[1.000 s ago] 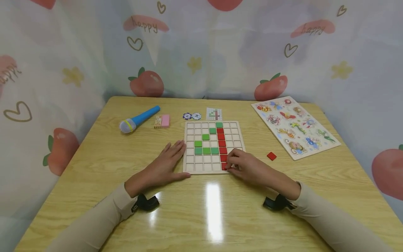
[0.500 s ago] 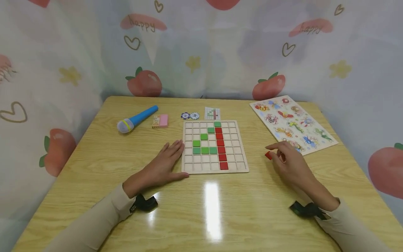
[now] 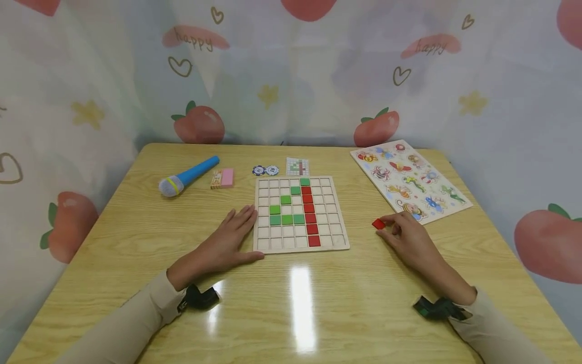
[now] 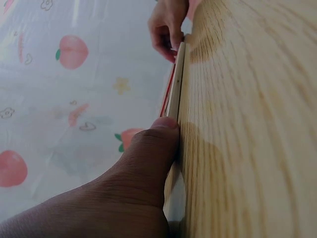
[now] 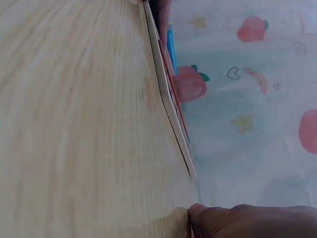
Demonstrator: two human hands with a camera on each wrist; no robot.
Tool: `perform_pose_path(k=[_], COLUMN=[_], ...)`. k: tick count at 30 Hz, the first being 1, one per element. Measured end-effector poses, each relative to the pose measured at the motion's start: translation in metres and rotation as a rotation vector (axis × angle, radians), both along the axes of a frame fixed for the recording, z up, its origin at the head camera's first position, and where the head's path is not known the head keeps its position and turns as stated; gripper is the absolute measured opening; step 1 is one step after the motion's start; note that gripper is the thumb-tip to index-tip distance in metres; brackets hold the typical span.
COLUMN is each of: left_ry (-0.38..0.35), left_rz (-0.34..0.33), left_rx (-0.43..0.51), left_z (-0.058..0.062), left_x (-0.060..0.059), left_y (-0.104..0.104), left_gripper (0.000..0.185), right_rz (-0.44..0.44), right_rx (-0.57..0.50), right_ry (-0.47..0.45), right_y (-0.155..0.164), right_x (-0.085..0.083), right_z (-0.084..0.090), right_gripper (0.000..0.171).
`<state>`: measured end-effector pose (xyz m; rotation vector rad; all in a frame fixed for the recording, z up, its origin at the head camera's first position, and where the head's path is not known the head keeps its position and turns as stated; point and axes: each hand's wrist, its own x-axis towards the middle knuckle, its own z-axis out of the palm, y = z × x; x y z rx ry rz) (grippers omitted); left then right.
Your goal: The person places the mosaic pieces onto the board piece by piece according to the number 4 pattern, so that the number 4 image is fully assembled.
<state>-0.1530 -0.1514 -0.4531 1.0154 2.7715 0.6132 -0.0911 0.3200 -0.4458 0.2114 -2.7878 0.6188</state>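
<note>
Fingers of our right hand (image 3: 406,240) are pinching a loose red tile (image 3: 378,223), just off the table and well right of the grid board (image 3: 338,215). Our left hand (image 3: 227,241) lies flat and relaxed, fingertips against the board's left edge.

Risk as we see it: the pinch looks pretty shallow, so the tile could slip, or we nudge the red column (image 3: 310,216) when slotting it in.

The left wrist view shows our thumb (image 4: 153,148) butted against the board rim; the head view can't really confirm that. Only the head view shows the tile clearly.
</note>
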Motion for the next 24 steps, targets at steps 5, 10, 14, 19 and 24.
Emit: perform_pose_path(k=[5,10,14,19,24], left_ry=[0.0,-0.005,0.001,0.002,-0.018], left_rz=[0.002,-0.006,-0.003,0.005,0.004], left_rx=[0.004,0.006,0.004,-0.005,-0.012], left_z=[0.0,0.0,0.001,0.002,0.003], left_x=[0.0,0.0,0.001,0.0,0.001], left_y=[-0.002,-0.001,-0.002,-0.001,0.0], left_gripper=[0.113,0.113,0.113,0.113,0.113], right_rz=[0.0,0.038,0.157,0.366,0.479], right_rx=[-0.012,-0.043,-0.028,0.024,0.044], right_ry=[-0.019,-0.068,-0.053,-0.081,-0.177], right_y=[-0.003,-0.012,-0.029,-0.059,-0.082], right_x=[-0.005,-0.008,-0.021,-0.049,-0.068], right_z=[0.0,0.01,0.023,0.04,0.038], right_gripper=[0.025,0.022,0.025,0.017,0.008])
